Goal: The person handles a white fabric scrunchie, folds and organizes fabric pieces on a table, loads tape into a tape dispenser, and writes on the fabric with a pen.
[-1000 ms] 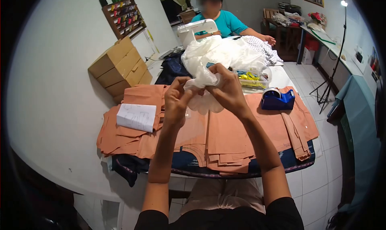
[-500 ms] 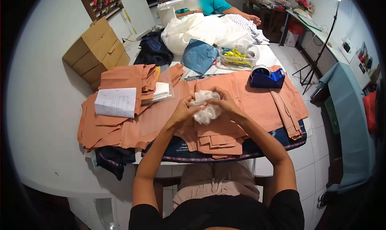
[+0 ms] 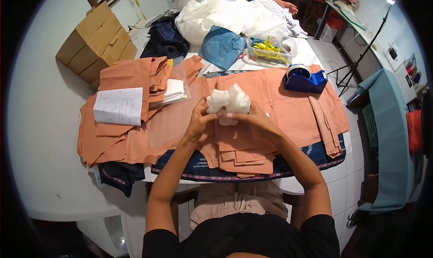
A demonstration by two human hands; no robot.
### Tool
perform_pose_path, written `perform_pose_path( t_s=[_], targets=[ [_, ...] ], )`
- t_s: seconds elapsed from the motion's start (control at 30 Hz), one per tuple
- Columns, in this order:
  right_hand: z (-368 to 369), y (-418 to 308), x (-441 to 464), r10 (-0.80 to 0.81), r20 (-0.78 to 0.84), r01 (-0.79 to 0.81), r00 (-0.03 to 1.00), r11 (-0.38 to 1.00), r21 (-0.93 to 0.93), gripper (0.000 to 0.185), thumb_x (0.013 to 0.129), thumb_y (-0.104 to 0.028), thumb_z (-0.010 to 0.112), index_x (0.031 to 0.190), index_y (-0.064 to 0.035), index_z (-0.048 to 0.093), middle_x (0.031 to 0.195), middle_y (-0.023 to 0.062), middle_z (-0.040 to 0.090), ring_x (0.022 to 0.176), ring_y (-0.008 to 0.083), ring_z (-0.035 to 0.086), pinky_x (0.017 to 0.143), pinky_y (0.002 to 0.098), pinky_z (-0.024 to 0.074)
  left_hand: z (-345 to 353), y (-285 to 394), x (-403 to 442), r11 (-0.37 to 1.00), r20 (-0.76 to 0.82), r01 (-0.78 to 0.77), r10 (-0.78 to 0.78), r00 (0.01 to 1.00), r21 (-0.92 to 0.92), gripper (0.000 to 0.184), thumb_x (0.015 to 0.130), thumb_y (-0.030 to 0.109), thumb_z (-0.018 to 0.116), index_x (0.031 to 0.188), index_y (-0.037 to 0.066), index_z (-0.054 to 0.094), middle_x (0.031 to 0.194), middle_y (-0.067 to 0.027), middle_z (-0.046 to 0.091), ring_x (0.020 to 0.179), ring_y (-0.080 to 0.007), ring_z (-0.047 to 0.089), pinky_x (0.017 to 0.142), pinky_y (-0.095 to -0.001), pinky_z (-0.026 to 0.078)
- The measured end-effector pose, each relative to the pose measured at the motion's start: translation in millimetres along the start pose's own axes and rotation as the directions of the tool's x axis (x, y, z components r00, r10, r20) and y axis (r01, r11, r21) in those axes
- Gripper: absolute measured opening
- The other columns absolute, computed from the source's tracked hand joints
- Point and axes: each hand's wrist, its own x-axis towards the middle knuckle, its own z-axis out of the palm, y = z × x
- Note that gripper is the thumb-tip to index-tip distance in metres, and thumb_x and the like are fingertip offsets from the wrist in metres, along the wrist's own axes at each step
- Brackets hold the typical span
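Between my two hands is a crumpled, thin white plastic bag (image 3: pixel 233 100), held above the orange cloth. My left hand (image 3: pixel 200 121) grips its left side, with thumb and fingers closed on it. On the other side, my right hand (image 3: pixel 259 121) pinches the bag with the thumb across its lower front. Some fingers are hidden behind the bag, and I cannot tell whether anything is inside. Beneath lie stacked orange fabric pieces (image 3: pixel 243 143) over a dark blue patterned cloth (image 3: pixel 189 170).
Left, a drawn sheet (image 3: pixel 119 106) lies on folded orange fabric (image 3: pixel 124 75). A blue tape dispenser (image 3: pixel 306 82) stands right. Farther back are a clear container (image 3: pixel 288 55) with yellow tape, a blue bag (image 3: pixel 222 48), cardboard boxes (image 3: pixel 97 39), and another person's hand (image 3: pixel 288 6).
The bag has been turned and bunched differently, now rising higher above my fingers. Both hands have shifted their grip slightly. The whole view has tilted a little downward.
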Motion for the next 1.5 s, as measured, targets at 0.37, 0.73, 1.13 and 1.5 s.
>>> perform_pose_path(
  t_s=[0.37,0.73,1.13,1.5],
  targets=[
    [3.8,-13.8,-8.6,0.066,0.101,-0.066,0.993,0.998,-0.011,0.042,0.078,-0.016,0.074,0.116,-0.0028,0.060,0.105,0.0053,0.064,0.092,0.0128,0.061,0.081,0.0271,0.0481,29.7,10.6,-10.3,0.997,-0.147,0.074,-0.067,0.987,0.039,0.029,0.084,0.007,0.066,0.112,0.005,0.059,0.103,-0.0041,0.063,0.092,-0.0118,0.060,0.077,-0.0257,0.050],
    [-4.2,-9.7,-3.9,0.153,0.041,-0.158,0.987,0.941,0.298,0.035,0.082,-0.009,0.066,0.115,-0.0014,0.059,0.101,0.0043,0.065,0.091,0.0121,0.061,0.081,0.0265,0.0481,9.8,26.9,-14.2,0.996,-0.153,0.034,-0.046,0.987,-0.078,0.036,0.080,0.002,0.064,0.114,0.005,0.053,0.105,-0.0056,0.061,0.091,-0.0129,0.061,0.077,-0.0256,0.051],
    [5.4,-11.8,-6.1,0.094,0.123,-0.107,0.988,0.988,0.107,0.030,0.085,-0.015,0.066,0.111,-0.0031,0.057,0.095,0.0040,0.065,0.085,0.0119,0.062,0.079,0.0271,0.0488,11.3,23.7,-13.2,0.994,-0.303,-0.075,0.047,0.952,-0.081,0.023,0.087,0.002,0.058,0.108,0.006,0.050,0.099,-0.0031,0.059,0.085,-0.0108,0.061,0.074,-0.0216,0.050],
    [-13.8,-4.6,-2.1,0.043,-0.035,-0.039,0.998,0.994,0.107,0.028,0.081,-0.015,0.070,0.104,-0.0033,0.058,0.082,0.0023,0.062,0.072,0.0099,0.060,0.064,0.0250,0.0489,29.2,21.8,-19.8,0.914,0.048,-0.131,0.121,0.991,0.385,0.023,0.088,0.002,0.058,0.111,0.004,0.054,0.091,-0.0013,0.062,0.082,-0.0090,0.060,0.073,-0.0223,0.049]
  ],
)
